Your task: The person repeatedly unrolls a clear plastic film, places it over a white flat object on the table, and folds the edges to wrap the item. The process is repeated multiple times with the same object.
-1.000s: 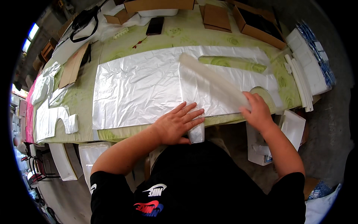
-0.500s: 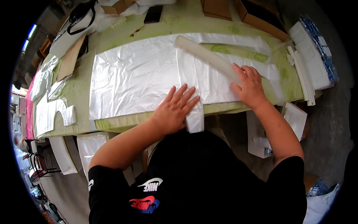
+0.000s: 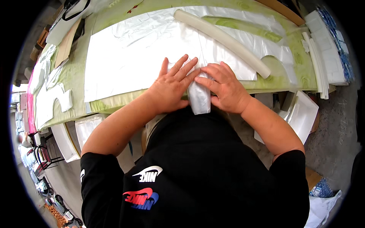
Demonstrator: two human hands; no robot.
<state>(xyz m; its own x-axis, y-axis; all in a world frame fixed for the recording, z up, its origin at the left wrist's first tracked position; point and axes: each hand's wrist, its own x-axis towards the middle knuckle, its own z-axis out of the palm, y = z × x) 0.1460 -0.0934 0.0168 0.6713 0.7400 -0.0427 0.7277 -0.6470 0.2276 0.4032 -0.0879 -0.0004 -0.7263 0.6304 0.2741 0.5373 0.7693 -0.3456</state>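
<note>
A large white plastic bag (image 3: 125, 57) with handle-like strips lies flat across the table. One folded plastic strip (image 3: 199, 100) runs toward me and droops over the near edge. My left hand (image 3: 169, 85) rests palm down on the plastic at the strip's left side, fingers spread. From the right, my right hand (image 3: 226, 87) lays its bent, parted fingers on the same strip, thumb along its right edge. Both hands' fingertips nearly meet. A pale, off-white tube (image 3: 224, 41) lies slantwise on the bag, beyond my right hand, touched by neither hand.
A green patterned cloth (image 3: 118, 104) covers the table. Cut white plastic pieces (image 3: 53, 104) and a cardboard sheet (image 3: 66, 43) lie at left. Thin white rolls (image 3: 316, 66) lie at the right end, beside stacked white packs (image 3: 329, 49). Under the table stands a white bin (image 3: 300, 117).
My right hand has let go of the tube and come left and nearer, onto the folded strip. The tube now lies alone on the bag. My left hand stays on the plastic.
</note>
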